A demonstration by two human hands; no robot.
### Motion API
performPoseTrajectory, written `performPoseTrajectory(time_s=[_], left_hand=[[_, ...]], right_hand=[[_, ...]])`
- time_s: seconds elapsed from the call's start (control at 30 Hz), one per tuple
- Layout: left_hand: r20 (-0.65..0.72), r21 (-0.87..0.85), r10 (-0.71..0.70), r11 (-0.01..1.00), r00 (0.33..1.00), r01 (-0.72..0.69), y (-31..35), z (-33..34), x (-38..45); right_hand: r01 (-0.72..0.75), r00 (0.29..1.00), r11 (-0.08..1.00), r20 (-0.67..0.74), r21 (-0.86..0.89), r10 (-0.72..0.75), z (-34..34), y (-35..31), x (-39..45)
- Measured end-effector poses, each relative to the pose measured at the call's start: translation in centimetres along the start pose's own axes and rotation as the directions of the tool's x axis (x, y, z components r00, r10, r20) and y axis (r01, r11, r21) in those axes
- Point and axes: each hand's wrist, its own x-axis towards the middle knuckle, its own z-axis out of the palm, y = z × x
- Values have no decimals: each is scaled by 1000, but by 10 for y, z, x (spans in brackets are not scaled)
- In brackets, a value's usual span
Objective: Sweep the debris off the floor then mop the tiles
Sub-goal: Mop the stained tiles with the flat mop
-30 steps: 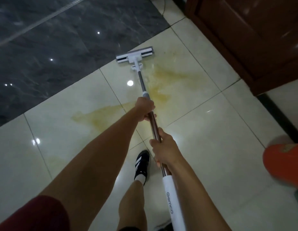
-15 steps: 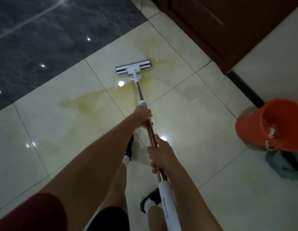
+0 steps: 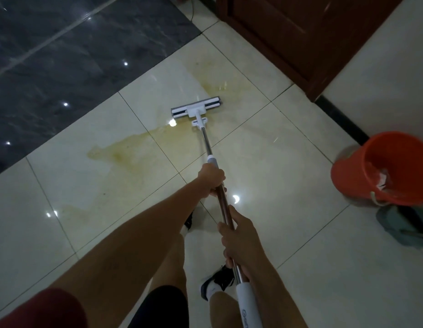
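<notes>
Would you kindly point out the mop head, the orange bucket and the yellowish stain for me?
mop head [image 3: 196, 107], head view, on its white centre bracket.
orange bucket [image 3: 348, 176], head view, on its outer wall.
yellowish stain [image 3: 125, 150], head view, on its left patch.

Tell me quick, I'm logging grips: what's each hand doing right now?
Left hand: grips the mop pole, farther down.
Right hand: grips the pole nearer the body, above the white handle.

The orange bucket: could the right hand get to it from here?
Probably not yet: the right hand grips the mop handle, and the orange bucket stands well off to the right across bare tiles.
</notes>
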Motion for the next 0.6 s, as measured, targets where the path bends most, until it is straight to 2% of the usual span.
performPoseTrajectory(time_s=[0.23,0.33,0.5,0.6], left_hand=[[-21,-19,-5,1000,1000,5,36,-27,48],[-11,-53,-31,998,999,31,69,-48,85],[-10,-125,-39,991,999,38,141,-91,167],[-14,-122,-29,992,999,27,189,-123,225]], right_hand=[[43,999,994,-21,-104,-46,10,-44,52],[101,994,975,-13,-200,-105,13,-85,87],[134,990,960,-11,-245,-141,8,-168,171],[108,994,974,-6,-199,-111,11,-224,231]])
